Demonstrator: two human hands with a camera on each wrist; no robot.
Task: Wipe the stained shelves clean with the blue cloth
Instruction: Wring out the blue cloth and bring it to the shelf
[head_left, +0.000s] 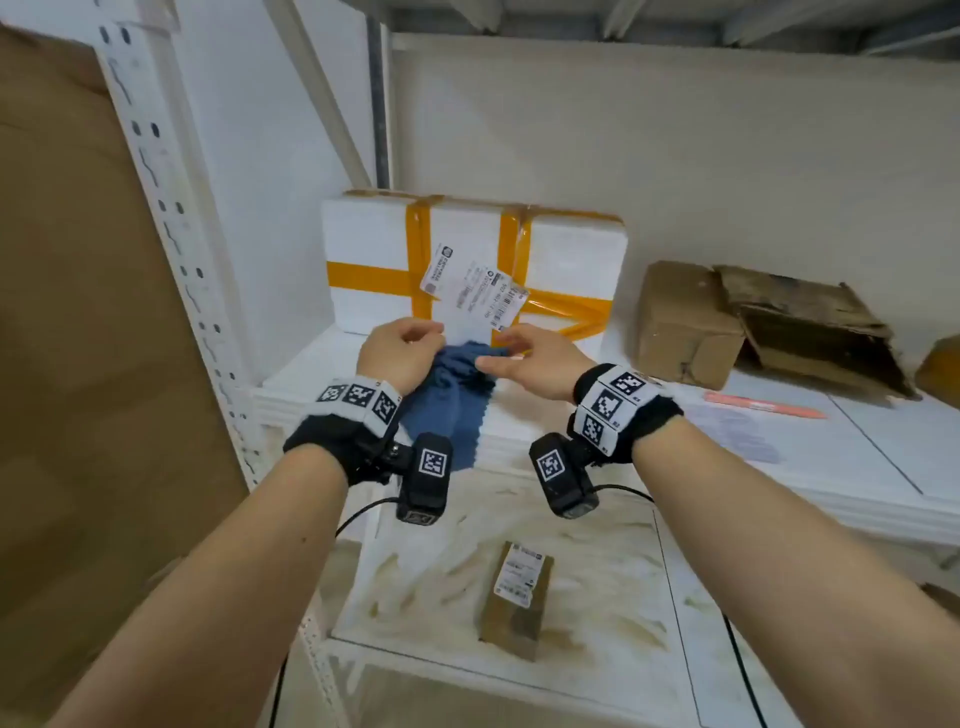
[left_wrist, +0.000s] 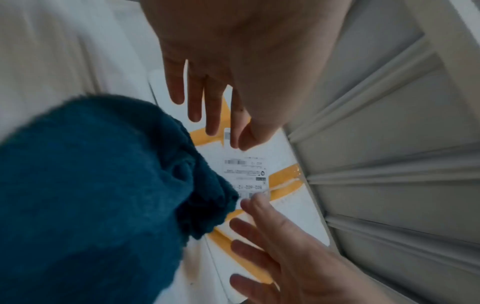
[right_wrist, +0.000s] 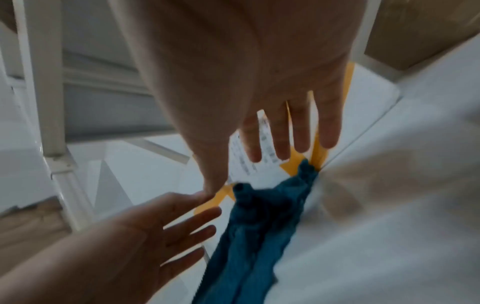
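The blue cloth lies bunched on the white upper shelf, one corner hanging over the front edge. My left hand and right hand hover over the cloth's far end, close together. In the left wrist view my left hand has straight fingers near the box label, with the cloth below it. In the right wrist view my right hand is spread above the cloth. Neither hand grips the cloth. The lower shelf carries brownish smears.
A white foam box with yellow tape and a shipping label stands just behind the cloth. A torn cardboard box and an orange strip lie to the right. A small labelled parcel sits on the lower shelf. The perforated upright rises at left.
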